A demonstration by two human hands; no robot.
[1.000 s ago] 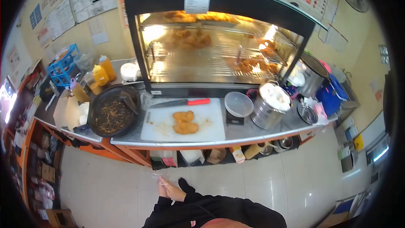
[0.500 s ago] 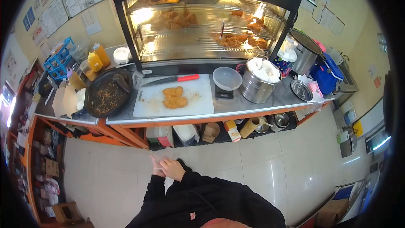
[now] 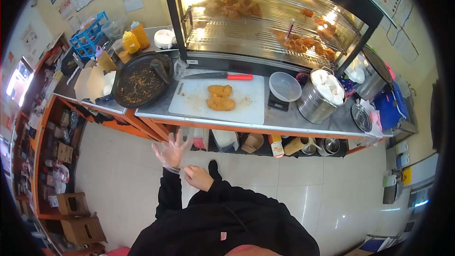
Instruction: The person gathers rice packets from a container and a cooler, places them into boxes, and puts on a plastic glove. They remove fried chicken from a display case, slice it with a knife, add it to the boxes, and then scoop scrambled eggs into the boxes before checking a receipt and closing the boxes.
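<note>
My left hand (image 3: 170, 152) wears a clear plastic glove and is raised with its fingers spread, holding nothing. At its wrist, my right hand (image 3: 199, 178) is ungloved and closed on the glove's cuff (image 3: 174, 169). Both hands are in front of the counter, below its front edge. On the white cutting board (image 3: 249, 99) lie two breaded pieces (image 3: 220, 97) among crumbs. A knife with a red handle (image 3: 240, 77) rests along the board's back edge.
A black pan (image 3: 137, 85) with crumbs stands left of the board. To the right are a plastic bowl (image 3: 285, 86) on a black scale and a steel pot (image 3: 316, 106). Behind is a lit display case (image 3: 260, 28) with fried food. Sauce bottles (image 3: 130, 41) stand at the back left.
My left hand has moved up, its fingers now spread inside the glove, while my right hand has come to the wrist. The camera view has shifted and tilted.
</note>
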